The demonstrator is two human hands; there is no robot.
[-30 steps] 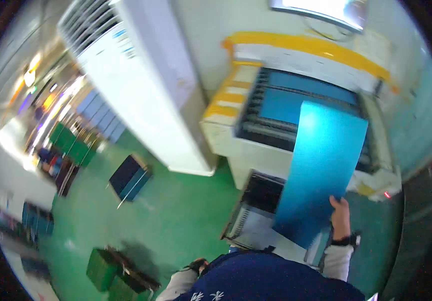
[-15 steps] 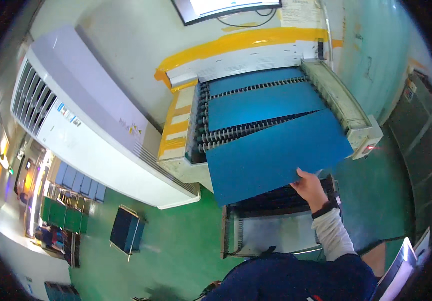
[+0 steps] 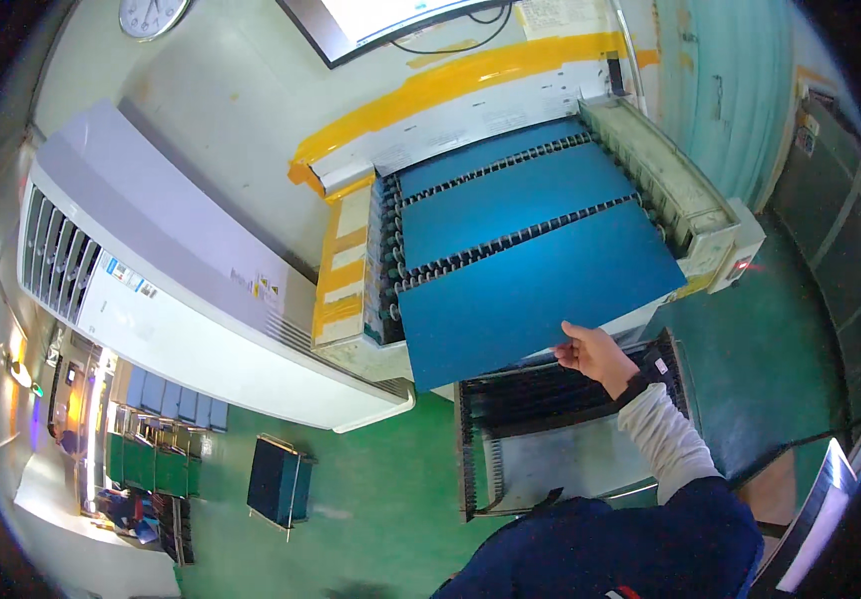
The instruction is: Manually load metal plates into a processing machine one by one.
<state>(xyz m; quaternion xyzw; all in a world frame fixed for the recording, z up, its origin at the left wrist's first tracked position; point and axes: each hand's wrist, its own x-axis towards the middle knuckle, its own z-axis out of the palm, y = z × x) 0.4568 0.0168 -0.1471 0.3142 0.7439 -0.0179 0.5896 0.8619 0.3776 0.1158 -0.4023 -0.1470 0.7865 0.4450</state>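
My right hand (image 3: 598,357) is at the near edge of a flat blue panel (image 3: 540,293), its thumb at the upper face and its fingers curled below the edge. The panel's far part lies on the rollers (image 3: 510,243) of a conveyor machine, while its near part juts out toward me. Two more blue panels lie farther in: a middle panel (image 3: 515,200) and a far panel (image 3: 490,153), with rows of rollers showing between them. My left hand is out of view.
Below the jutting panel stands a black slotted rack (image 3: 475,449). A tall white air conditioner (image 3: 201,290) is left of the machine. On the green floor stands a small cart (image 3: 281,484) with dark panels. A monitor (image 3: 380,25) hangs above.
The near panel has swung from a slant to nearly parallel with the other panels and sits farther onto the rollers. My right hand has moved slightly left with it. The view has shifted.
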